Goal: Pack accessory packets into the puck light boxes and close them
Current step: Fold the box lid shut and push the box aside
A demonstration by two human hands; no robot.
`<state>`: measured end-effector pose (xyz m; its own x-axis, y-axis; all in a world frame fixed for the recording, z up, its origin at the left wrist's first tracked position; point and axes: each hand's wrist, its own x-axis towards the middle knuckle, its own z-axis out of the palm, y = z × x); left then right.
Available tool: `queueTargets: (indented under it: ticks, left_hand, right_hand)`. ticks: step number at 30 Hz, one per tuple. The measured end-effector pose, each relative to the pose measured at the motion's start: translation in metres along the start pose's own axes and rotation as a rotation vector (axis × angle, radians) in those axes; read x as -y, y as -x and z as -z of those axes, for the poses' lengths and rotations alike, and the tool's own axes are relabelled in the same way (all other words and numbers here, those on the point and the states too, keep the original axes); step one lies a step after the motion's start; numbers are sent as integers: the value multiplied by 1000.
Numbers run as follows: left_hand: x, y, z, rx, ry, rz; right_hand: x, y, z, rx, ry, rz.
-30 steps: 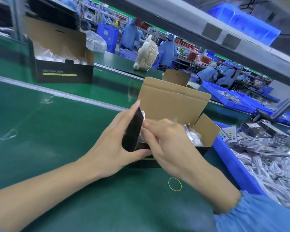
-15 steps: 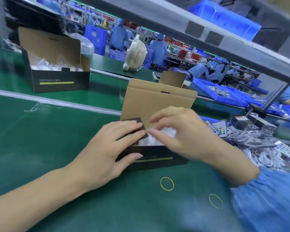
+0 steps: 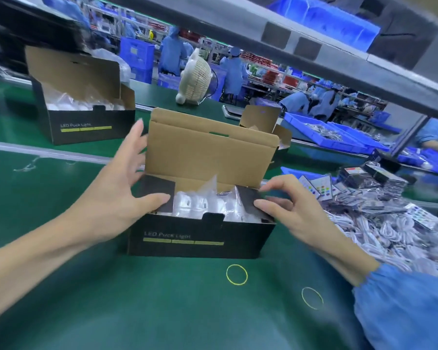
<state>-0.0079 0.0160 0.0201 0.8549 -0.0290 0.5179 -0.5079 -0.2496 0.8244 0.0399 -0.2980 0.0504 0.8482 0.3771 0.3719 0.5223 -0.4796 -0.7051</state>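
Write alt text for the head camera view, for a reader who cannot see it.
A person's left hand and right hand press the two side flaps of an open black cardboard "LED Puck Light" box down over clear plastic packets, its brown lid upright. It sits on a green table beside two yellow rubber bands.

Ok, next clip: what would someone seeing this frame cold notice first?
The open black cardboard box printed "LED Puck Light" at centre on the green mat, its brown lid upright and clear plastic packets showing inside. The left hand and right hand press the two black side flaps inward. A heap of bagged white cables lies at right, and two yellow rubber bands lie on the mat in front of the box.
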Motion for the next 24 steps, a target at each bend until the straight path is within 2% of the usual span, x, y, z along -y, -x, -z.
queueTargets:
  ticks: [2, 3, 6, 13, 18, 24]
  left_hand:
    - [-2, 2, 0, -9, 58, -69]
    - [-3, 5, 0, -21, 53, -95]
    - [-2, 12, 4, 38, -61, -133]
    - [-11, 9, 7, 53, -156, -117]
    - [-16, 13, 12, 140, -267, -201]
    - [-12, 26, 6, 188, -513, -436]
  right_hand:
    - [1, -3, -2, -18, -187, -59]
    - [0, -3, -2, 35, -229, -48]
    - [-1, 5, -9, 164, -152, 39]
    - [9, 7, -15, 120, -227, 21]
    - [14, 18, -15, 134, -81, 95]
    - [18, 31, -21, 82, 430, 492]
